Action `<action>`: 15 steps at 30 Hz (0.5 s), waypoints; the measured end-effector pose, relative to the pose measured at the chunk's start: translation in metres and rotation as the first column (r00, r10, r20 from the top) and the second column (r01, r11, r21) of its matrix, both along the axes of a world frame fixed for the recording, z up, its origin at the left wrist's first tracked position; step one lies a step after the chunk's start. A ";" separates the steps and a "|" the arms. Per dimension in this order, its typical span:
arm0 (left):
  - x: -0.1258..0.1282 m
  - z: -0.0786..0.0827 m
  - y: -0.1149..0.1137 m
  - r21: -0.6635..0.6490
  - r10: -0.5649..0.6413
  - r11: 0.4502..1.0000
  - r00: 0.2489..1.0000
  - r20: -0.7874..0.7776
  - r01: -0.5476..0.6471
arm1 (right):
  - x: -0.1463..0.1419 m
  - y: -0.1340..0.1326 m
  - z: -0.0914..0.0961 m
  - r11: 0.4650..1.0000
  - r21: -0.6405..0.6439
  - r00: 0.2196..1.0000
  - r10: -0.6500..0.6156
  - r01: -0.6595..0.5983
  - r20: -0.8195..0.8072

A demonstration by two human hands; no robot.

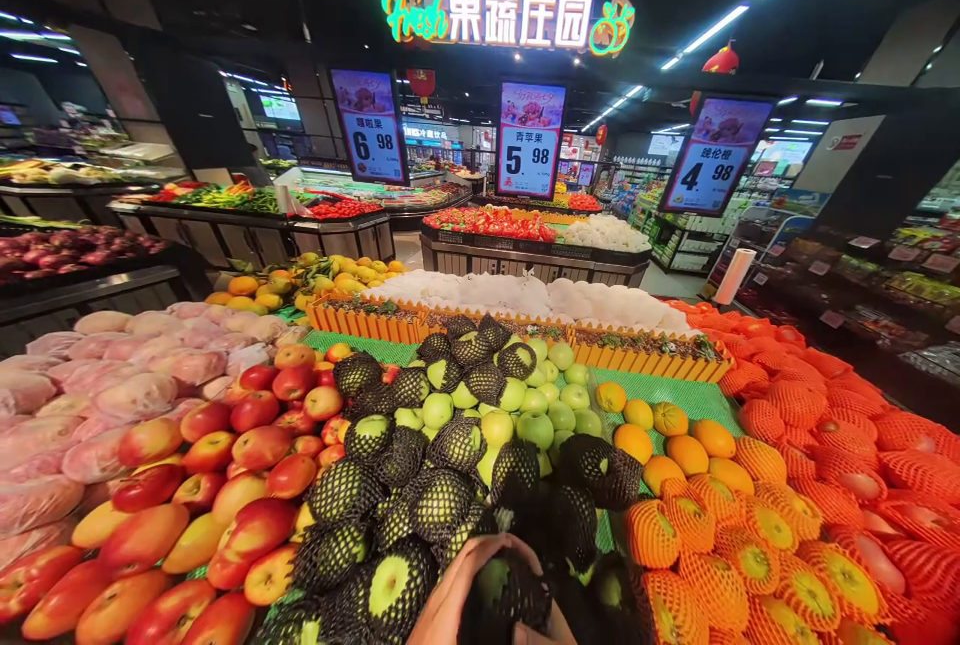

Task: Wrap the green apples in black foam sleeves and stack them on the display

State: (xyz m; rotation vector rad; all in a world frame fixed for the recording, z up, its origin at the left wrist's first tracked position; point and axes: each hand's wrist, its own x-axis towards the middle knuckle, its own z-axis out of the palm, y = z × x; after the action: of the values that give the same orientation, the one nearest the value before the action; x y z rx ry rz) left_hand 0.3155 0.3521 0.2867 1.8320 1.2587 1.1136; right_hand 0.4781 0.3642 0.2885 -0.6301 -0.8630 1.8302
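At the bottom edge, a green apple (504,590) in a black foam net is held between my hands. My left hand (448,593) curls around its left side and top. Of my right hand (556,625), only a small part shows at the apple's lower right, its fingers closed against it. Green apples in black nets (390,585) lie heaped around my hands, several of them in shadow on the right. Bare green apples (536,425) sit farther back in the same heap.
Red apples (262,450) and pink-wrapped fruit (135,395) lie to the left. Oranges (686,455), some in orange nets, and red-netted fruit (847,435) fill the right. An orange picket edging (645,350) runs behind. Price screens (531,140) hang above.
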 end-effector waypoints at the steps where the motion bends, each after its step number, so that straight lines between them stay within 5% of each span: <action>1: -0.003 -0.001 0.003 0.085 -0.018 0.996 0.997 -0.079 0.025 | 0.001 0.000 -0.002 1.000 0.006 1.000 -0.014 0.014 0.000; 4: -0.019 -0.003 0.016 0.299 0.022 0.950 0.942 -0.335 0.084 | 0.011 0.002 -0.008 0.998 0.028 0.996 -0.064 0.062 0.061; 7: -0.040 0.001 0.039 0.406 0.207 0.914 0.866 -0.456 -0.004 | 0.029 0.002 -0.015 0.994 0.032 0.980 -0.105 0.102 0.166; 10: -0.062 0.008 0.067 0.493 0.419 0.853 0.787 -0.453 -0.171 | 0.052 0.002 -0.022 0.990 0.049 0.957 -0.141 0.133 0.255; 15: -0.101 0.018 0.113 0.571 0.710 0.675 0.624 -0.328 -0.467 | 0.083 -0.002 -0.030 0.955 0.094 0.887 -0.296 0.281 0.353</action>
State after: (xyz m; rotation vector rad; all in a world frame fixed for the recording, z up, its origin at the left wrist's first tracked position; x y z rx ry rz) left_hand 0.2149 0.4649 0.3043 2.2072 2.2507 1.3708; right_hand 0.5608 0.3621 0.2588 -1.0381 -0.9846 1.4435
